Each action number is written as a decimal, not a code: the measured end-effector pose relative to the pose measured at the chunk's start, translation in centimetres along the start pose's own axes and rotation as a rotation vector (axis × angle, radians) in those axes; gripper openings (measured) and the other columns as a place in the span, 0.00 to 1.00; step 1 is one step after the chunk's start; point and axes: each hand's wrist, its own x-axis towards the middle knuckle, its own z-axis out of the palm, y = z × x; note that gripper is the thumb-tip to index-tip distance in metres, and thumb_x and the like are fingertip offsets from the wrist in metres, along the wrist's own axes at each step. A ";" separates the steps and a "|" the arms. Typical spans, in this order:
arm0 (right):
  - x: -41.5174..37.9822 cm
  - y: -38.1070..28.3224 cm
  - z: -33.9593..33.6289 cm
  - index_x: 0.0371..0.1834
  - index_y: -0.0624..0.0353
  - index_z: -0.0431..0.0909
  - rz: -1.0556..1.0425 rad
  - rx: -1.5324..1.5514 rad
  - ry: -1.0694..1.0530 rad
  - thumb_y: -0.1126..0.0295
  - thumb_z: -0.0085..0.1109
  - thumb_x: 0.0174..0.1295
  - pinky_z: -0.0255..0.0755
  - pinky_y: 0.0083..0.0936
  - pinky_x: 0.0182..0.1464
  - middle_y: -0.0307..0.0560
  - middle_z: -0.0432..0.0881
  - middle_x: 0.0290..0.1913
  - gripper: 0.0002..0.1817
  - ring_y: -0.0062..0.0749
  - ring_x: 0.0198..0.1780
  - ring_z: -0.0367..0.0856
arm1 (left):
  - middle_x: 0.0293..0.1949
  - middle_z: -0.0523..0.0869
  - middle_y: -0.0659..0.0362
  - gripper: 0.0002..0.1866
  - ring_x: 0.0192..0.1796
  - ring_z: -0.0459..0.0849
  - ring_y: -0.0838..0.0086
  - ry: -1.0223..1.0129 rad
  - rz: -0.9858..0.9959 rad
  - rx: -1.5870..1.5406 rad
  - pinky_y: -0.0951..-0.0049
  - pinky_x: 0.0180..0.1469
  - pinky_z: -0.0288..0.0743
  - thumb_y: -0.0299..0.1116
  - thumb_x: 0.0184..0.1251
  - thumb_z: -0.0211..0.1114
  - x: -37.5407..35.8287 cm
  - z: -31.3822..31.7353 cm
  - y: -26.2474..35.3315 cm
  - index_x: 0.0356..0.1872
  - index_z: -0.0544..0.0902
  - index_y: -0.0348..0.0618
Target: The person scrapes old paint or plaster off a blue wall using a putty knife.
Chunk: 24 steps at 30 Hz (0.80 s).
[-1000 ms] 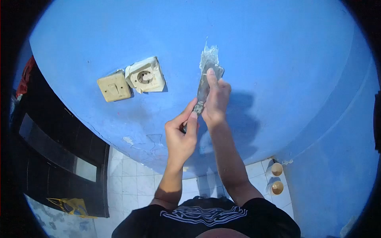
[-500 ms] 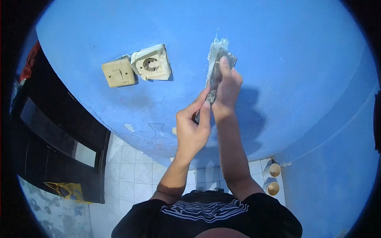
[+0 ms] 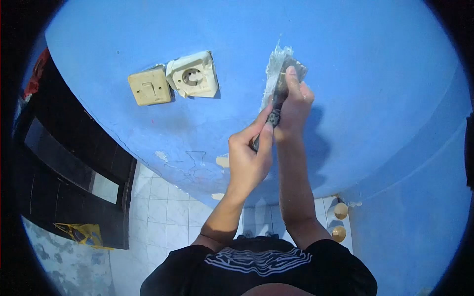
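Note:
A putty knife (image 3: 281,92) with a dark handle is tilted against the blue wall (image 3: 355,59), its blade up and to the right. My left hand (image 3: 250,157) is closed around the handle. Higher up, my right hand (image 3: 295,111) grips the blade, its thumb lying along the metal and its other fingers curled. Pale wet-looking filler (image 3: 272,79) forms a ragged upright streak on the wall along the blade's left side. The blade's edge against the wall is partly hidden by the blade and my fingers.
Left of the streak are a yellowed light switch (image 3: 149,88) and a wall socket (image 3: 192,76) with torn covering around it. Paint is chipped lower down. A dark door (image 3: 74,192) stands at left. Two round tan containers (image 3: 340,211) sit on the tiled floor (image 3: 158,212).
The hands and putty knife appear slightly farther right, and the wall with its filler streak has shifted right in view too. Both hands keep their hold on the knife.

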 end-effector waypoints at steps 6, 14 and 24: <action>0.7 -1.4 0.4 0.29 0.58 0.79 -0.001 0.028 -0.025 0.61 0.58 0.73 0.61 0.20 0.26 0.33 0.77 0.26 0.16 0.14 0.24 0.69 | 0.23 0.76 0.69 0.18 0.23 0.69 0.88 -0.003 -0.050 -0.038 0.85 0.25 0.60 0.24 0.75 0.59 1.6 0.5 0.5 0.63 0.81 0.34; 1.2 -0.4 -0.2 0.34 0.60 0.80 -0.029 0.044 -0.052 0.59 0.60 0.71 0.66 0.20 0.26 0.37 0.79 0.26 0.14 0.19 0.25 0.74 | 0.23 0.75 0.69 0.17 0.24 0.68 0.88 0.012 -0.028 -0.037 0.85 0.25 0.59 0.25 0.75 0.58 0.7 0.6 0.4 0.62 0.81 0.33; 0.1 0.0 -0.2 0.34 0.60 0.80 0.015 -0.013 0.014 0.59 0.58 0.71 0.65 0.22 0.26 0.37 0.78 0.25 0.15 0.20 0.24 0.73 | 0.22 0.77 0.69 0.18 0.20 0.67 0.91 -0.062 -0.109 -0.196 0.87 0.21 0.55 0.25 0.76 0.57 0.4 -0.3 0.4 0.63 0.81 0.34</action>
